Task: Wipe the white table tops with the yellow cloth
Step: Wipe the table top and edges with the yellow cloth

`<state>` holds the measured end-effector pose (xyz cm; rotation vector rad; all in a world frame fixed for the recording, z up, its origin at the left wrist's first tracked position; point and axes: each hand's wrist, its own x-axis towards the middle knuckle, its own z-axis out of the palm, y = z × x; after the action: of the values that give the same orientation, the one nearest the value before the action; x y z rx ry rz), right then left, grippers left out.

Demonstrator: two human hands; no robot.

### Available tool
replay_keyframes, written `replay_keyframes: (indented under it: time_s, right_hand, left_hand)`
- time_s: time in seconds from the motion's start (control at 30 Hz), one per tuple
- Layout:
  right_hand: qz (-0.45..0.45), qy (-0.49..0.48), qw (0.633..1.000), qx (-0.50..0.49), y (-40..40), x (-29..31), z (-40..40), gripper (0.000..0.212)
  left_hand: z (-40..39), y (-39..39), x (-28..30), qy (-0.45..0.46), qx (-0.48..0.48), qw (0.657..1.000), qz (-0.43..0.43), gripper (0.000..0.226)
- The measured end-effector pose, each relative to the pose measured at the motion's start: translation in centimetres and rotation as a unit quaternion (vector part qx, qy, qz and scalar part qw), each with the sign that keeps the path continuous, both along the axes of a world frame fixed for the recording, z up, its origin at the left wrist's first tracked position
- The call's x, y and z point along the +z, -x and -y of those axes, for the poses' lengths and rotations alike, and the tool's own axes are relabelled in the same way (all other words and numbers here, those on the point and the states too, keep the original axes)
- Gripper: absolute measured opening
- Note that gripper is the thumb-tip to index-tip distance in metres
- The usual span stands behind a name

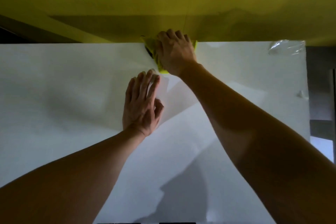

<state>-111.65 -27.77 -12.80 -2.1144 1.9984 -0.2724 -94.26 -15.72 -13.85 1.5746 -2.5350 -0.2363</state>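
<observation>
The white table top (63, 82) fills most of the view. My right hand (175, 52) lies over the yellow cloth (154, 51) at the table's far edge, against the yellow wall, with its fingers curled over the cloth. Only the cloth's edges show, to the left of the hand and below it. A dark round hole in the table peeks out beside the cloth. My left hand (142, 103) rests flat on the table just in front of the cloth, fingers straight and together, thumb bent.
A yellow wall (163, 2) rises directly behind the table. Crumpled clear plastic film (287, 47) clings to the far right corner, and a smaller scrap (301, 94) sits on the right edge. Dark floor lies beyond the right edge.
</observation>
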Motion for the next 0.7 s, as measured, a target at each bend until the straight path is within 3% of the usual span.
replay_keyframes:
  time_s: [0.27,0.43,0.7]
  right_hand:
    - [-0.019,-0.003,0.992,-0.125,15.7,0.5,-4.8,0.044]
    - [-0.037,0.013,0.985,-0.171,12.3,0.0,-4.1,0.039]
    - [-0.008,0.03,0.996,-0.088,2.6,0.0,-1.5,0.042]
  left_hand:
    - [0.0,0.2,-0.1,0.021,0.005,1.0,-0.013,0.068]
    - [-0.1,0.5,-0.1,0.019,0.014,1.0,-0.008,0.068]
    - [-0.1,0.1,-0.1,0.014,0.012,1.0,-0.006,0.07]
